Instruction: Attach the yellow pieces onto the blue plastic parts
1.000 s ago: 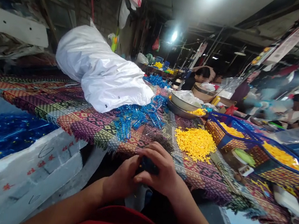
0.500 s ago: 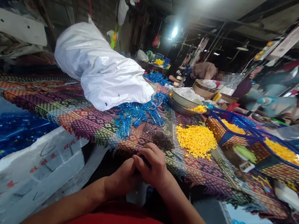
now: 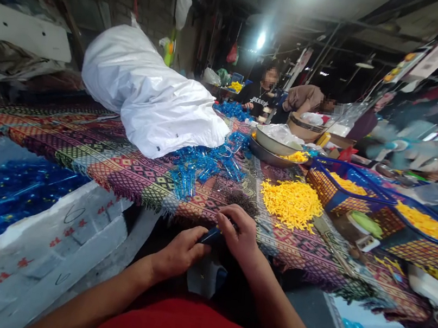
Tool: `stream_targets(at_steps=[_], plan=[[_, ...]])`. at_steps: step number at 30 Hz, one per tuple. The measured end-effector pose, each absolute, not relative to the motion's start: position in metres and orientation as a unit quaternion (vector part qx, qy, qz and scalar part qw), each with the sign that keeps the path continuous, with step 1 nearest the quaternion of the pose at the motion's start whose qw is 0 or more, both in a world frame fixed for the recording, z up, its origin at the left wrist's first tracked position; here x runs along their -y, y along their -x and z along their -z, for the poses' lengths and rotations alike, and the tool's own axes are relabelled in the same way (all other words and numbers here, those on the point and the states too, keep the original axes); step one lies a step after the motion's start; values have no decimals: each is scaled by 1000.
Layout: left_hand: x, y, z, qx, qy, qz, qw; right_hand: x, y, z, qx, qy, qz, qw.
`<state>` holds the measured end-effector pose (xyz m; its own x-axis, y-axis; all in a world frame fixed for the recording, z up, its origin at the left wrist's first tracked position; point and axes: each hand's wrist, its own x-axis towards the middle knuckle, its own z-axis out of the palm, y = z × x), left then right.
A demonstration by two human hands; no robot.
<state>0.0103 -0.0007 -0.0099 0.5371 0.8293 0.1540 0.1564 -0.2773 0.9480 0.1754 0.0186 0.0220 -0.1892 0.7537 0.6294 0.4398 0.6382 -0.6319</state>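
Note:
Just past the table's front edge, my left hand [image 3: 185,249] pinches a small dark blue plastic piece [image 3: 211,235] between thumb and fingers. My right hand [image 3: 239,234] is curled round the piece's other end, its fingers closed, and hides part of it. A heap of tiny dark brown parts [image 3: 240,202] lies on the table directly beyond my right hand. Clear blue plastic pieces [image 3: 208,167] are spread to its left, by a big white sack [image 3: 162,103]. To its right is a pile of small yellow plastic parts [image 3: 291,203].
A patterned fringed cloth [image 3: 130,175] covers the table. Blue baskets [image 3: 345,200] of yellow parts and stacked metal bowls [image 3: 277,144] stand at right. Lower left, a white box [image 3: 82,220] holds blue pieces. Several people, one in a black shirt [image 3: 254,95], sit beyond.
My hands were close together, almost covering the blue piece; now they are farther apart and the piece shows between them. The view has shifted slightly. A person at the back sits more upright.

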Motion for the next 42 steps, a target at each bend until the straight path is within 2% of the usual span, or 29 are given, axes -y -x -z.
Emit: stream_targets(at_steps=[6,9,12,16,19,20,22,26,29,31,37,42], plan=[[2,-13,13,-344,-720,-329,505,-21,-177,-12,704,468,-191,499],[0,-12,15,-376,-733,-307,477,-23,-182,-8,703,479,-230,473],[-3,-7,16,-413,-786,-258,381,-24,-193,-13,767,425,-247,413],[-6,-2,11,-427,-861,-152,230,-19,-199,-25,870,363,-151,297],[-11,2,1,-411,-880,-129,199,-18,-196,-25,910,345,-108,202],[-12,4,-3,-407,-877,-147,206,-18,-195,-23,909,347,-106,204],[-14,7,-10,-412,-846,-231,246,-18,-196,-20,887,367,-113,258],[-11,2,-21,-424,-663,-437,436,-16,-198,-13,792,418,-155,417],[-2,-12,-23,-403,-578,-490,512,-11,-192,-2,752,412,-176,484],[2,-19,-23,-407,-592,-498,485,-8,-186,5,743,401,-200,497],[1,-16,-21,-354,-793,-425,255,0,-183,-16,771,366,-171,492],[10,-16,-31,-337,-844,-338,245,12,-179,-47,792,317,-121,508]])
